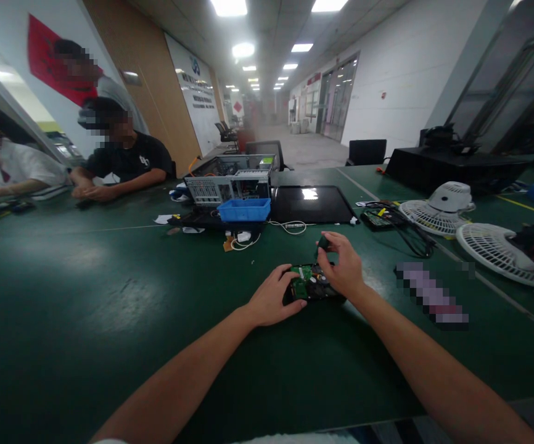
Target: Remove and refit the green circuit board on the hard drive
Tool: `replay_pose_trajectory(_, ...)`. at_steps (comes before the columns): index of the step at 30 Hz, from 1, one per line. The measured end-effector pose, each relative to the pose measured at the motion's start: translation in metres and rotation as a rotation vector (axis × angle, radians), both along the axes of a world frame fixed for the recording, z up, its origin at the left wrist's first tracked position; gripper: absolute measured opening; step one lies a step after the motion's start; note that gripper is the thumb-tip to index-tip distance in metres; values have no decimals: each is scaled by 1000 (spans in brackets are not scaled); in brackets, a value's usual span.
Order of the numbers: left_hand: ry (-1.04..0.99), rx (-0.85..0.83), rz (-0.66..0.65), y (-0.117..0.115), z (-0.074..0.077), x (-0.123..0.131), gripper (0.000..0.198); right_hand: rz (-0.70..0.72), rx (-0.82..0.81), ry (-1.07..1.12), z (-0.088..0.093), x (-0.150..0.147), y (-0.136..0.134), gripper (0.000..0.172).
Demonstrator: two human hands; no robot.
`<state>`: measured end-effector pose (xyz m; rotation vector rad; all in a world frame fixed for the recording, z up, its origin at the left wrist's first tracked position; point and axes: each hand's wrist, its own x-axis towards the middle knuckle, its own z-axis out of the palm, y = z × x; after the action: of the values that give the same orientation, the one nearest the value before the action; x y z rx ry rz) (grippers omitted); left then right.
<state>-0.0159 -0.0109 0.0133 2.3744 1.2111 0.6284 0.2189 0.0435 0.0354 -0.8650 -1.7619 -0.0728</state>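
Note:
A hard drive, black with a green circuit board facing up, lies flat on the green table. My left hand grips its left end, thumb along the near edge and fingers over the far side. Above the drive's right part, my right hand is closed on the dark handle of a screwdriver, held upright between thumb and fingers. Its shaft points down at the drive, and I cannot make out where the tip touches.
Beyond the drive stand a blue bin, an open computer case and a flat black screen. To the right lie a cabled circuit board, white fan parts and a blurred-out flat item. Several people sit or stand at left.

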Motion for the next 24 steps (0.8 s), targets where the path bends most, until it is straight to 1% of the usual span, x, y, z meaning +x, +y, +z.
replay_pose_trajectory(4, 1, -3, 5, 0, -1, 0, 72, -59, -25, -5, 2, 0, -2, 38)
replay_pose_trajectory(9, -7, 1, 2, 1, -1, 0, 71, 17, -58, -41, 3, 0, -3, 38)
replay_pose_trajectory(15, -16, 11, -7, 1, -1, 1, 69, -71, -33, -38, 2, -1, -4, 39)
replay_pose_trajectory(20, -11, -8, -3, 0, 2, 1, 67, 22, -80, -36, -1, 0, -3, 40)
replay_pose_trajectory(22, -12, -19, 0, -1, 4, 1, 68, 25, -96, -29, -3, -1, -1, 42)
replay_pose_trajectory(24, -6, -19, 4, -2, 5, 1, 68, -4, -85, -15, -5, -1, 0, 43)
